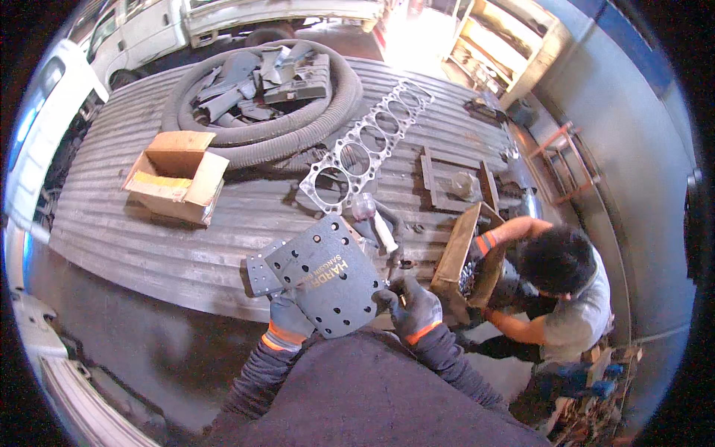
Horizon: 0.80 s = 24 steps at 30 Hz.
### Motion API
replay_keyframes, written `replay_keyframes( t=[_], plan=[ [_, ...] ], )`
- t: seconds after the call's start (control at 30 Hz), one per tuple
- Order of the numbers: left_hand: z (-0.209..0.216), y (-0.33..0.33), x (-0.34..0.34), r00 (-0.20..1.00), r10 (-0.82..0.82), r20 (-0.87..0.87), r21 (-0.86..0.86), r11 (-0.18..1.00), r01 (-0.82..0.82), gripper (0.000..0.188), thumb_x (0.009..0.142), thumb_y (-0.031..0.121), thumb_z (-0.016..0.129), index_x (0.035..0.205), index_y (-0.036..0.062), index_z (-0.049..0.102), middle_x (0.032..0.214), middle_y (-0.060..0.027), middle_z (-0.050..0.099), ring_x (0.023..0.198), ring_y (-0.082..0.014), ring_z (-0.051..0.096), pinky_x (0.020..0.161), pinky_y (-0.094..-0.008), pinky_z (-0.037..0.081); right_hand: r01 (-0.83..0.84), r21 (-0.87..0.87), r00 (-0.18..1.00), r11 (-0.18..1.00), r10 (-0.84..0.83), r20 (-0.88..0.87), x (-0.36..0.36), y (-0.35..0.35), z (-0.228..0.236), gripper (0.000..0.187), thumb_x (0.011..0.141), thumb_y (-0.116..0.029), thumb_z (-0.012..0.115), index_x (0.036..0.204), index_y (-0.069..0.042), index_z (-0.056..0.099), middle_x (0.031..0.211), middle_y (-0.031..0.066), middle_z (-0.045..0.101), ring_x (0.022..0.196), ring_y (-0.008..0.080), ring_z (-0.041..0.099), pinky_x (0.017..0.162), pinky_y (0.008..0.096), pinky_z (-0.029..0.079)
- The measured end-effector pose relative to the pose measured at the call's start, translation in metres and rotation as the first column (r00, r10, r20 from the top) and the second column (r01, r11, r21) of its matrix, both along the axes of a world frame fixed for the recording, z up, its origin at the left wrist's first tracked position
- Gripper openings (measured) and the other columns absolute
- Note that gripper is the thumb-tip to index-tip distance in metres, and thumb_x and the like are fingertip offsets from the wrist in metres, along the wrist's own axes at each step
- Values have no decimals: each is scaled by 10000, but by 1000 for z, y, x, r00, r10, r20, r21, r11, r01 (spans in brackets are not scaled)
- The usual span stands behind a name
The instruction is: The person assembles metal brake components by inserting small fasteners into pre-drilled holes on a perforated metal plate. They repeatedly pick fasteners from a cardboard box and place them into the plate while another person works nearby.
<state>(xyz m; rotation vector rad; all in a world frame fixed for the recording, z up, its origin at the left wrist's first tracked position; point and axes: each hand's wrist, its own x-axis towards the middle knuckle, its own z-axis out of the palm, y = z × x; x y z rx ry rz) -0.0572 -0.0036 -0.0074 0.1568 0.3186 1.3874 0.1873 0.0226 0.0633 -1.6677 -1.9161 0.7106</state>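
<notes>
A dark grey brake lining (pixel 328 272) with several drilled holes and gold print is held in front of me, tilted. My left hand (pixel 290 319), in a grey glove with an orange cuff, grips its lower left edge. Beside that hand a second, smaller-looking drilled piece (pixel 262 270) sticks out at the left, partly hidden behind the lining. My right hand (pixel 415 307), gloved alike, is closed in a pinch by the lining's right edge. What its fingers hold is too small to make out. Past the lining lies a white-handled tool (pixel 384 232).
On the ribbed metal bed (pixel 246 253) lie a coiled hose (pixel 342 112) around scrap parts, an open cardboard box (pixel 179 179), a cylinder head gasket (pixel 357 158) and a metal frame (pixel 432 179). At right a crouching person (pixel 573 298) reaches into a wooden box (pixel 454 253) of small metal parts.
</notes>
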Motion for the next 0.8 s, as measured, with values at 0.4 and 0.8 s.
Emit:
replay_keyframes(
  t=[0.4,0.8],
  plan=[
    [0,9,33,987,68,-143,-5,998,-69,626,882,277,551,1461,71,431,1415,-112,541,1264,-321,559,1072,-516,445,-255,-553,773,793,-176,-610,66,59,-12,203,947,-276,662,890,-102,574,647,-16,547,466,67,438,433,231,320],
    [18,20,38,953,127,-275,58,992,-115,536,953,231,583,1445,62,454,1403,-135,562,1246,-298,582,1034,-480,488,-254,-610,522,750,-424,-740,65,46,-23,236,944,-247,633,1076,-51,638,818,12,643,632,89,576,530,228,439]
  ],
)
